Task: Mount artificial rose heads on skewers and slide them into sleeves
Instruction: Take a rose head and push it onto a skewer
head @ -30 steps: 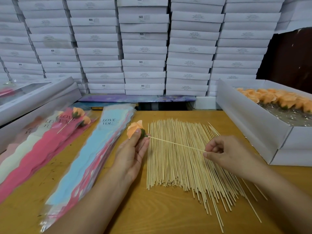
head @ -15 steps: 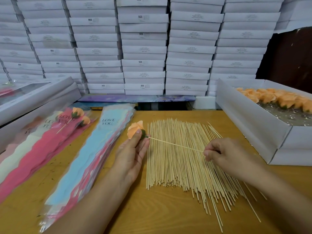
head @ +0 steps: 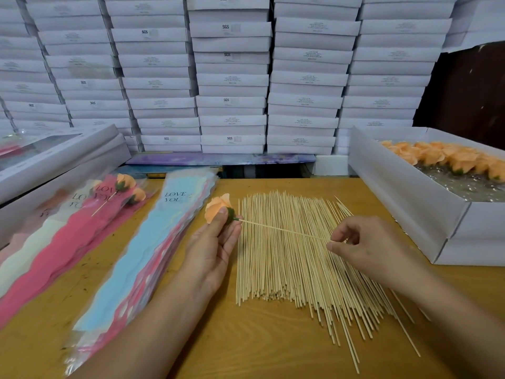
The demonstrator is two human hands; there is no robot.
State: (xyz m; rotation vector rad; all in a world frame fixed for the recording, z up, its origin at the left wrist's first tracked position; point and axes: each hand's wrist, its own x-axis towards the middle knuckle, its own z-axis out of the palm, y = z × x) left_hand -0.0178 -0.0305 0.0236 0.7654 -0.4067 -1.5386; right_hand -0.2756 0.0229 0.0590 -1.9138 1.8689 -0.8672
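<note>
While the left hand (head: 210, 250) is pinching a peach-coloured fabric rose head (head: 217, 207) between thumb and curled fingers at its green base, the right hand (head: 369, 247) is gripping the far end of a thin pale wooden skewer (head: 281, 229) between thumb and forefinger. That skewer is running level between the two hands, its tip entering the green base just beyond the left fingertips. Both hands are hovering above a loose spread of bamboo skewers (head: 295, 269) lying on the yellow-brown wooden table (head: 246, 343). Left of the rose, a stack of pale blue and pink clear plastic sleeves (head: 153, 250) printed "LOVE YOU" is lying flat. At right, a white cardboard box (head: 404, 203) is holding more peach rose heads (head: 451, 157).
</note>
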